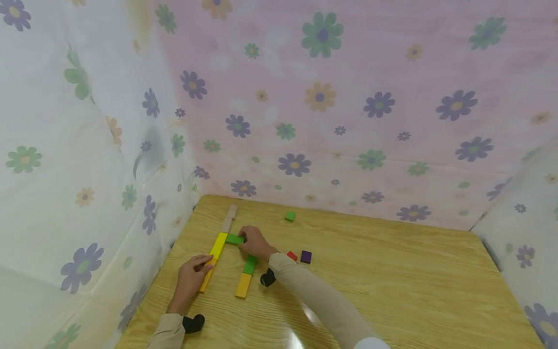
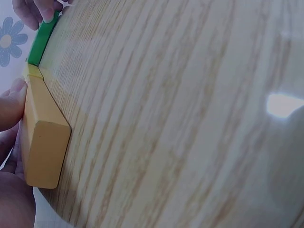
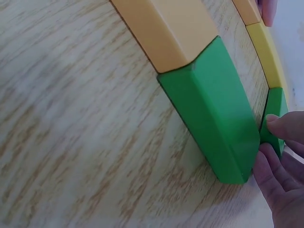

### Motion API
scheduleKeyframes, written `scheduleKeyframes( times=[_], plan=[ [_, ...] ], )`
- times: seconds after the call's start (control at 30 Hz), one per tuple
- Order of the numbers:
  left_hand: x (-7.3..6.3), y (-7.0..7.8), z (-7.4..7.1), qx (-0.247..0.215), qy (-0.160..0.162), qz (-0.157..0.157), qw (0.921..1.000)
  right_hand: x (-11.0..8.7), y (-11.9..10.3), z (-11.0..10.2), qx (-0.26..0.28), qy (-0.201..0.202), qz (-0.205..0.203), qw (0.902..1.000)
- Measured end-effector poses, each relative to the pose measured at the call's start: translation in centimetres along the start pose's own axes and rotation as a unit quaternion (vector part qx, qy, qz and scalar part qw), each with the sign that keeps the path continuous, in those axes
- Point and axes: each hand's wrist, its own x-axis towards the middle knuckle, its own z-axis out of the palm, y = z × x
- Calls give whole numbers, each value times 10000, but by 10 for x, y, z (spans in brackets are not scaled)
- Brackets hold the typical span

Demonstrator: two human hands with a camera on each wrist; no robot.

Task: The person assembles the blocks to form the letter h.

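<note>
My right hand (image 1: 257, 242) pinches a green block (image 1: 234, 239) between thumb and fingers; its left end meets the side of a long yellow block (image 1: 219, 245). My left hand (image 1: 190, 278) touches the orange block (image 1: 208, 280), which lies end to end with the yellow one. In the left wrist view, the thumb (image 2: 12, 107) rests along the outer side of that orange block (image 2: 47, 147). A second green block (image 3: 213, 109) lies close below my right fingers, joined end to end with another orange block (image 1: 243, 286).
Two tan blocks (image 1: 226, 224) continue the left row toward the back. A small green block (image 1: 289, 216) sits near the rear table edge. A red block (image 1: 292, 255), partly behind the right sleeve, and a dark purple block (image 1: 306, 257) lie to the right. Flowered cloth walls (image 1: 348, 145) surround the wooden table (image 1: 414, 276).
</note>
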Motion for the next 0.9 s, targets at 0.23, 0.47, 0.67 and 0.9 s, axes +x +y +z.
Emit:
scheduleKeyframes(
  times=[0.23,0.47,0.67,0.9],
  plan=[
    [1,0,0,-20,-7,-14,10000,2,0,0,-85,-12,25,10000],
    [0,1,2,-89,-31,-49,9999,2,1,2,-219,-52,46,9997],
    [0,1,1,-2,-29,22,10000,-4,-6,-12,-218,-242,46,9995],
    [-1,1,0,113,-27,76,9999,-11,-9,-29,-345,-483,12,9982]
  ],
)
